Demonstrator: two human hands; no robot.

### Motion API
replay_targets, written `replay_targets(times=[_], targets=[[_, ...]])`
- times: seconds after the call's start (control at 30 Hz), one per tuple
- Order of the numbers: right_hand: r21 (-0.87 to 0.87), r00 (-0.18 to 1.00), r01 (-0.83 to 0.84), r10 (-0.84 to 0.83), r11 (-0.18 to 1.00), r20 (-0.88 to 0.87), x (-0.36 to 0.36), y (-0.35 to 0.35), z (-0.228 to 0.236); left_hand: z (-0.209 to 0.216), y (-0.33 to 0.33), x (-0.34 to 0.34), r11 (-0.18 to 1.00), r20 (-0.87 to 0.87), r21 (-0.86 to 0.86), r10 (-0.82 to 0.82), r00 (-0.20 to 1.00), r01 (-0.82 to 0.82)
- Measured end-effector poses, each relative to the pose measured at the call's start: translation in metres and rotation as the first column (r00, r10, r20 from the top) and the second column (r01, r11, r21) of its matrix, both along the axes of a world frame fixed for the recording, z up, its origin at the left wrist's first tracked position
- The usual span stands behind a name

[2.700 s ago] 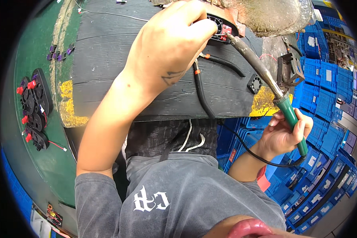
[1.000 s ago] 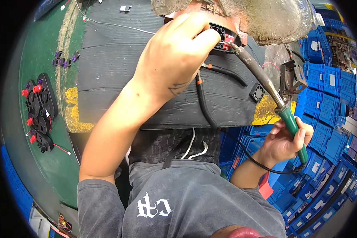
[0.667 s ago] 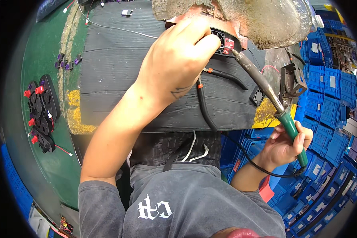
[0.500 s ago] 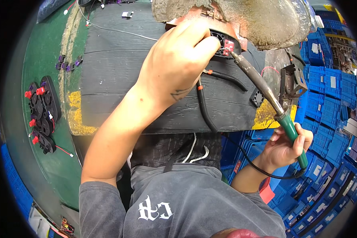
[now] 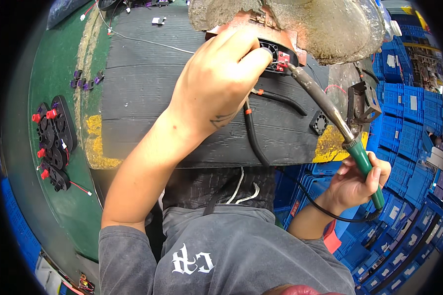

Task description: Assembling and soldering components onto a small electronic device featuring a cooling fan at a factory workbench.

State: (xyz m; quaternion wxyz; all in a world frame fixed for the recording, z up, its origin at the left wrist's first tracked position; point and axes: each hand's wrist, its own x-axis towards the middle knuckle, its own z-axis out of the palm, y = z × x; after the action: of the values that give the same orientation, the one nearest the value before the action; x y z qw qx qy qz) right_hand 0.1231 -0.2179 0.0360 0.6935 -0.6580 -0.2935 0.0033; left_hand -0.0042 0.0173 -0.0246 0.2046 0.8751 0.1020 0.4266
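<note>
1. The right hand (image 5: 357, 184) has its fingers wrapped on the green handle (image 5: 363, 160) of the soldering iron (image 5: 350, 141); the tip is beside the red circuit board (image 5: 283, 60), contact I cannot tell.
2. The iron is probably light and stiff; its metal shaft may be hot, so the handle is the safe hold.
3. The left hand (image 5: 216, 76) has its fingers together, seemingly pinching the thin grey wire (image 5: 157, 44); it should be soft, easily bent.
4. The board sits in the black housing (image 5: 293, 58), above the worktop (image 5: 142, 93); likely fragile, better held by the housing's rim.
</note>
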Motion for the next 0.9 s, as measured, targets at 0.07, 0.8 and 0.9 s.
replay_targets(times=[0.07,0.8,0.9], targets=[[0.001,1.000,0.002,-0.002,1.000,0.018,0.001,0.000,0.002,0.000,0.000,0.000,1.000,0.005,-0.001,0.000,1.000,0.000],[0.017,0.998,0.062,-0.062,0.998,-0.014,0.002,-0.002,0.004,0.042,-0.005,-0.006,0.991,-0.060,0.134,-0.001,0.998,0.009],[0.006,0.999,0.040,-0.040,0.999,-0.014,-0.001,0.005,0.002,-0.010,0.025,0.027,0.873,0.544,0.473,-0.183,0.819,-0.119]])
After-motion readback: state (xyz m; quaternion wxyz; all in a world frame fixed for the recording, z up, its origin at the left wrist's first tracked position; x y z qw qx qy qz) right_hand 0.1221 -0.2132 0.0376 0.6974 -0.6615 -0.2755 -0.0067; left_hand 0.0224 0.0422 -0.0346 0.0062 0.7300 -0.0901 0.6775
